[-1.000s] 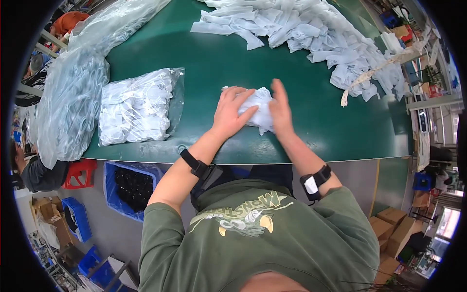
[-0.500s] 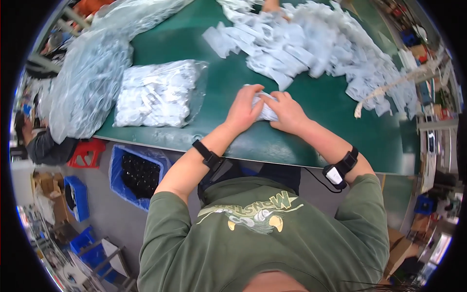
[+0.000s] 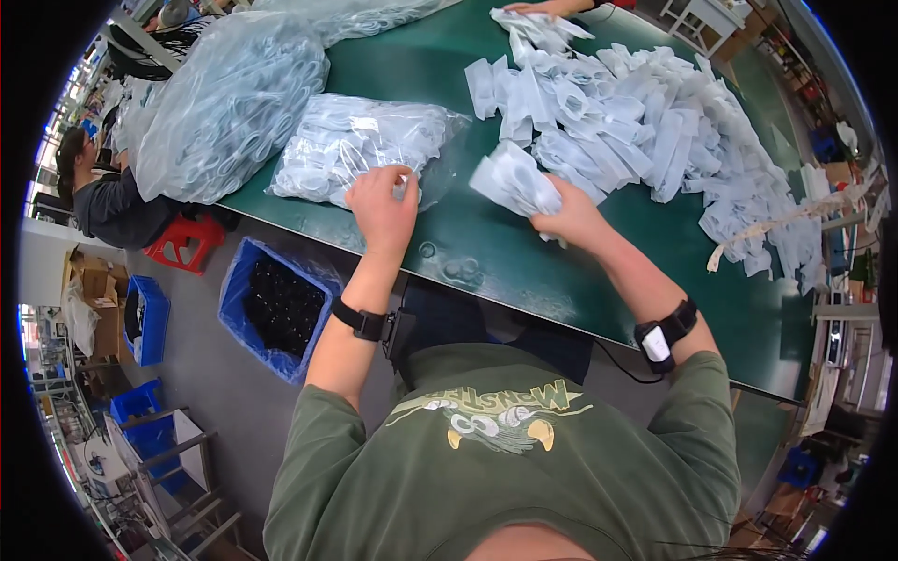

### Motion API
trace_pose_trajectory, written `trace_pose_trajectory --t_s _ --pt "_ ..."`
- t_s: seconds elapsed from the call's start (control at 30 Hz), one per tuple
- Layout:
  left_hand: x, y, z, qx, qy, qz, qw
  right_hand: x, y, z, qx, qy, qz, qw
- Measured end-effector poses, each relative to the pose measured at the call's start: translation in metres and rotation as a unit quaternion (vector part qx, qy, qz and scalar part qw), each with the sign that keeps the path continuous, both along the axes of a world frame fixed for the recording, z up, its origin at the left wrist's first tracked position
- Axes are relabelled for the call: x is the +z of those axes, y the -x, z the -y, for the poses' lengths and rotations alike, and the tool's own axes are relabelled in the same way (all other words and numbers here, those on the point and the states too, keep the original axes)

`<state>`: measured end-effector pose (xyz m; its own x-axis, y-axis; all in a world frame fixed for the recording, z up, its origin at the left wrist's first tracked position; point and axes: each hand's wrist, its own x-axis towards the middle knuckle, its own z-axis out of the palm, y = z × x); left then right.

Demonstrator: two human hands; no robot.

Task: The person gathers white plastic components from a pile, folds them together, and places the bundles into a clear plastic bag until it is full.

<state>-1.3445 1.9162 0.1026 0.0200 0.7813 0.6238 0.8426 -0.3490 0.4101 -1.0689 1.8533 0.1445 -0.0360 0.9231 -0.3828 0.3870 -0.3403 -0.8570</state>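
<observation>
My right hand [image 3: 572, 217] is closed around a bundle of thin, whitish translucent strips [image 3: 516, 181], held above the green table beside a loose heap of similar strips [image 3: 599, 112]. At the front right edge of a clear plastic bag [image 3: 365, 140], my left hand [image 3: 382, 210] has its fingers curled and thumb and forefinger pinching the film. That bag lies flat, filled with similar pale pieces, and its loose end points right. The fingertips of my right hand are partly hidden by the bundle.
A large clear sack [image 3: 224, 103] of pale looped pieces stands at the far left. Another person's hand [image 3: 552, 7] touches strips at the far edge. Below the table [image 3: 486, 271] sits a lined blue bin [image 3: 245, 323] of black pieces; a red stool [image 3: 187, 241] holds a seated person.
My hands, previously together around the bundle, have parted. The left has moved left to the clear bag, while the right has the bundle raised. The whole view has turned slightly.
</observation>
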Motion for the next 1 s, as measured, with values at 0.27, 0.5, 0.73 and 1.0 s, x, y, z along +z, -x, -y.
trace_pose_trajectory --t_s 0.27,0.5,0.73,1.0 --pt "0.015 -0.005 0.004 -0.109 0.056 0.305 0.944 -0.036 0.093 -0.05 0.06 -0.239 0.237 0.94" --pt "0.03 0.011 0.026 -0.145 0.091 0.3 0.938 -0.027 0.157 -0.096 0.149 -0.285 0.277 0.905" --pt "0.015 0.033 0.041 -0.161 0.096 0.327 0.926 -0.058 0.204 -0.102 0.143 -0.268 0.264 0.915" --pt "0.003 0.043 0.042 -0.191 0.102 0.314 0.924 -0.084 0.217 -0.107 0.086 -0.482 0.321 0.811"
